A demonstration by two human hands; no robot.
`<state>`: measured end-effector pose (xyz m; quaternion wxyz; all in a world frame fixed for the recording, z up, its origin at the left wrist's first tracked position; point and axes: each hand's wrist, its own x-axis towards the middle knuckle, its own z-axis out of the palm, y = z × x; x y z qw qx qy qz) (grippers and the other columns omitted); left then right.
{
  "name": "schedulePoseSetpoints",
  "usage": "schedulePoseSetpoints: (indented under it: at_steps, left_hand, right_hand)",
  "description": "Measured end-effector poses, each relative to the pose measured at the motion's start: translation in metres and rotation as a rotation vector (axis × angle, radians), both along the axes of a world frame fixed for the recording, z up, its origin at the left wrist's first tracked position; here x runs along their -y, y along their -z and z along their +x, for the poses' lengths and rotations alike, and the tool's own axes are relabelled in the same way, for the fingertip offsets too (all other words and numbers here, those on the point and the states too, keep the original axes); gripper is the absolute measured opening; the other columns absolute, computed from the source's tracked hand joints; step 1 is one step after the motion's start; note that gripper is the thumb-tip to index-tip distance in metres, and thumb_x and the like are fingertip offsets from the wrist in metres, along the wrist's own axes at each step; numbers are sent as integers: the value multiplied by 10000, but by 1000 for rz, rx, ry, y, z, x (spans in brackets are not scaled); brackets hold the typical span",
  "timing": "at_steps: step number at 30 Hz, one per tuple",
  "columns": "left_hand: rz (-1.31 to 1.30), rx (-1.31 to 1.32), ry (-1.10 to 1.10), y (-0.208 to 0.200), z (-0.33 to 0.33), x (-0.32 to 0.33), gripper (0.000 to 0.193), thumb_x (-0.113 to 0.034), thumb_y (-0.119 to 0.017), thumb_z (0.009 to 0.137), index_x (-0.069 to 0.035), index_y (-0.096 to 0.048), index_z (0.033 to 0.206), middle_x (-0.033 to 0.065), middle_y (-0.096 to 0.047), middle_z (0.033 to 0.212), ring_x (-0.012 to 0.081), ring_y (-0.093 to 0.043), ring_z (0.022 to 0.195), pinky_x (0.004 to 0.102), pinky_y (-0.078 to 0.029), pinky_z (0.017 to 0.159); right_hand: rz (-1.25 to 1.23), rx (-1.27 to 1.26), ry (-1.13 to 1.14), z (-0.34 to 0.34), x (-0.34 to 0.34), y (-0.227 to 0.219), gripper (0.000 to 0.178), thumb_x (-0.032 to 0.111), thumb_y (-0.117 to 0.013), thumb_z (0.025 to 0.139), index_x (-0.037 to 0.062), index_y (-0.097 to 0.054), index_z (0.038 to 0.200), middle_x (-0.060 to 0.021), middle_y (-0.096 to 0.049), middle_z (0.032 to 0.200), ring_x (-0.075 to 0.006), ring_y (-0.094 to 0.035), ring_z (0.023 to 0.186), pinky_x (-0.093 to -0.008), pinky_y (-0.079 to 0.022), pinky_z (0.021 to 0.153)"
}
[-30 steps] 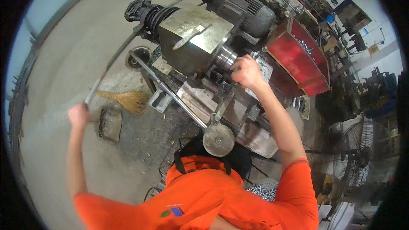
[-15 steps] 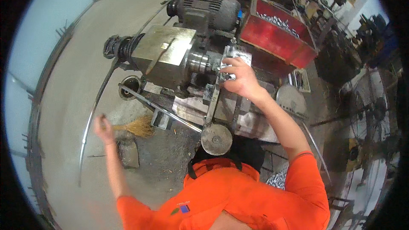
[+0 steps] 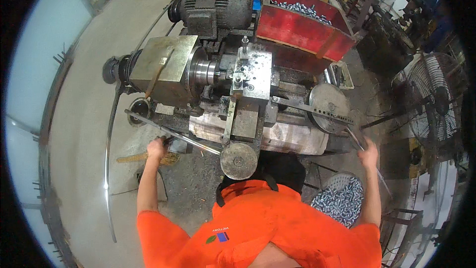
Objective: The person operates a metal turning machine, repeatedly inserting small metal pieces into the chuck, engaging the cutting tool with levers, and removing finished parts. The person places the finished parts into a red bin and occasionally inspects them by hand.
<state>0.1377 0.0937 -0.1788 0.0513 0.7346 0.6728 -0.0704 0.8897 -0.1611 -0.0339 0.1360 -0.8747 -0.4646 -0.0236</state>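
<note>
My right hand point(image 3: 368, 155) is closed around a metal lever rod point(image 3: 355, 138), which slants down from the round plate point(image 3: 328, 105) on the machine's right. My left hand point(image 3: 156, 149) is closed low on the left, just below a long shiny lever point(image 3: 173, 134). A dark bit shows beside its fingers; what it holds is hidden. Between my arms stands a small lathe with a spindle chuck point(image 3: 204, 72). Facing the chuck is a metal tool block point(image 3: 258, 72) with upright bolts. A round disc point(image 3: 238, 161) sits at the machine's near end.
Behind the lathe are a dark electric motor point(image 3: 218, 11) and a red bin point(image 3: 297, 32) of small metal parts. A basket of similar parts point(image 3: 339, 201) stands by my right arm. A straw broom point(image 3: 133, 158) lies near my left hand. A fan point(image 3: 436, 97) stands far right.
My right hand has left the tool block and moved down right onto the lever rod. My left hand has moved right, toward the long lever. The view has shifted.
</note>
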Motion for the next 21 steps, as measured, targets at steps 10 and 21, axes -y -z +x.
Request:
schedulePoseSetpoints:
  at_steps: [10,21]
  left_hand:
    - [328,1421,-677,-109,30,-19,402,-219,-614,841,43,-522,1132,134,-631,802,179,-610,565,283,-484,501]
    - [593,1187,-645,-49,30,-49,339,-129,-570,762,67,-484,1025,141,-591,874,223,-564,705,335,-460,628]
  right_hand:
    - [-372,54,345,48,143,83,303,259,-658,624,14,-601,791,-210,-636,827,-393,-618,801,-457,-504,726]
    - [0,-1081,465,-152,142,62,338,58,-463,667,31,-633,959,20,-399,514,-95,-345,371,-257,-261,337]
